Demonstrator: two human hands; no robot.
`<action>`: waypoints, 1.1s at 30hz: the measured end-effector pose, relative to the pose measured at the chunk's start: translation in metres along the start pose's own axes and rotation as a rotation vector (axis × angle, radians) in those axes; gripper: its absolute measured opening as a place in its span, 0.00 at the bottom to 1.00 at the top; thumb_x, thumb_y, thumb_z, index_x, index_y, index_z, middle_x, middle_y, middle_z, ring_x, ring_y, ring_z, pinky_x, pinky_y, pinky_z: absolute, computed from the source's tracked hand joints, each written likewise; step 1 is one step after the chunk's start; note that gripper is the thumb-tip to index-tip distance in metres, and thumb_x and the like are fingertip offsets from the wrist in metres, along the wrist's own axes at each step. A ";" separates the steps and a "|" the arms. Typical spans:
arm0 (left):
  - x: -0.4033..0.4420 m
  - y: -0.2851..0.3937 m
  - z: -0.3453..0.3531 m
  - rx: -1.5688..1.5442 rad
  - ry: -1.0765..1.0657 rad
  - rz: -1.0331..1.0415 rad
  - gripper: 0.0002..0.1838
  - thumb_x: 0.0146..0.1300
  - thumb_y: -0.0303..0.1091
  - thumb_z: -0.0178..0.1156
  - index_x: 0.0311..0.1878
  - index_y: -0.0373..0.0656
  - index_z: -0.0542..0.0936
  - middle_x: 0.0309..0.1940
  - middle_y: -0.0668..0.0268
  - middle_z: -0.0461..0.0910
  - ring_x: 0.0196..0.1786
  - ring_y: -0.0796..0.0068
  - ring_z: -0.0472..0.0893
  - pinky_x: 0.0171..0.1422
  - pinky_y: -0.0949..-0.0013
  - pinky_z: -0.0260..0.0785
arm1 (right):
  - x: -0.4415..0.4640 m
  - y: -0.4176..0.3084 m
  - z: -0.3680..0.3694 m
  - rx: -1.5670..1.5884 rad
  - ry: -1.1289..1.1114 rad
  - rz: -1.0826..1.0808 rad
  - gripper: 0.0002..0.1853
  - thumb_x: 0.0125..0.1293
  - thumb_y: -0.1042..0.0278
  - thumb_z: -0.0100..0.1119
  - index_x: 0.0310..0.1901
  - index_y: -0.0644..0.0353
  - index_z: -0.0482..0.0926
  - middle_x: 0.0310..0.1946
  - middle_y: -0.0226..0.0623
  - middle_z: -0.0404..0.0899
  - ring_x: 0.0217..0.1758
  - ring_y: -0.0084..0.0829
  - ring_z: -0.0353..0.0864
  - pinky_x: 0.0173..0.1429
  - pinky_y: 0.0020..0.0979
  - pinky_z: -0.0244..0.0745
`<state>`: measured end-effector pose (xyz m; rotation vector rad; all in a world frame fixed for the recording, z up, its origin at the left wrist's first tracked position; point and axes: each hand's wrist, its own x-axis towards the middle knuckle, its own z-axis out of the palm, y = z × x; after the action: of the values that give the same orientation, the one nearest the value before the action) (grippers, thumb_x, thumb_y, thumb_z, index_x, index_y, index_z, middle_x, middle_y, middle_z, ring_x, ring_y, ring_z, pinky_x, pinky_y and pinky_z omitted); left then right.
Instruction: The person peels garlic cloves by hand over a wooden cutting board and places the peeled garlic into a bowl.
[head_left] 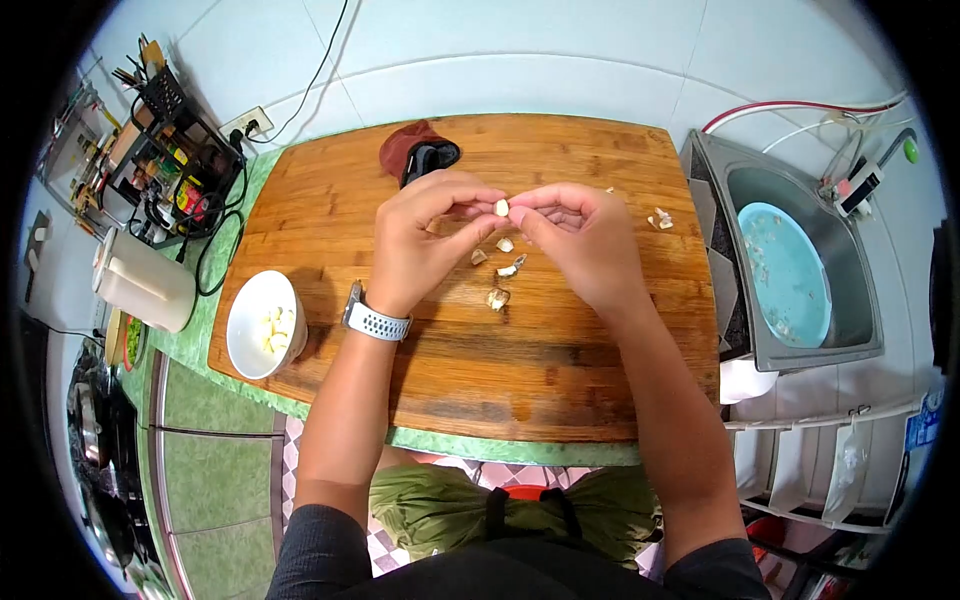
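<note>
Above the wooden board, my left hand (pixel 440 225) and my right hand (pixel 580 235) meet fingertip to fingertip at a pale garlic clove (pixel 501 208). Both hands are closed in a pinch on it; the curled fingers partly hide one another. Just below them, several garlic cloves and bits of skin lie on the board, among them a clove (pixel 505 244) and a browner piece (pixel 497 298). A white bowl (pixel 243 335) left of my left forearm holds several peeled cloves.
The large wooden cutting board (pixel 470 380) sits on a green counter. Garlic skins (pixel 660 219) lie at its right, and a dark red cap-like item (pixel 408 145) at its back. Right is a sink (pixel 862 300) with a blue basin (pixel 785 270). A pitcher (pixel 150 285) and spice rack stand left.
</note>
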<state>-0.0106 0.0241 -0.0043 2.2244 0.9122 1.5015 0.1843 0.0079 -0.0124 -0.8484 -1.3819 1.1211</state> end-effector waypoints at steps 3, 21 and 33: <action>0.000 0.004 0.001 0.063 0.021 0.060 0.11 0.55 0.21 0.75 0.41 0.37 0.88 0.39 0.62 0.87 0.41 0.70 0.87 0.45 0.71 0.82 | -0.001 0.001 0.001 -0.021 0.023 -0.013 0.06 0.68 0.77 0.67 0.43 0.69 0.87 0.37 0.37 0.90 0.38 0.18 0.87 0.44 0.20 0.81; -0.001 0.008 -0.002 0.197 -0.011 0.141 0.12 0.52 0.21 0.77 0.41 0.38 0.88 0.39 0.60 0.88 0.43 0.67 0.88 0.49 0.68 0.81 | -0.002 -0.004 0.001 -0.259 0.076 -0.051 0.02 0.62 0.76 0.69 0.35 0.65 0.86 0.27 0.30 0.87 0.30 0.15 0.84 0.36 0.19 0.79; -0.002 0.007 -0.001 -0.181 -0.038 -0.097 0.12 0.60 0.17 0.71 0.48 0.33 0.87 0.46 0.59 0.86 0.47 0.72 0.88 0.52 0.73 0.84 | 0.000 -0.009 -0.004 -0.153 0.106 -0.010 0.02 0.65 0.79 0.66 0.38 0.67 0.85 0.30 0.30 0.86 0.32 0.15 0.84 0.37 0.18 0.79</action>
<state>-0.0093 0.0177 -0.0010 2.0437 0.8247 1.4329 0.1896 0.0064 -0.0042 -0.9956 -1.3945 0.9573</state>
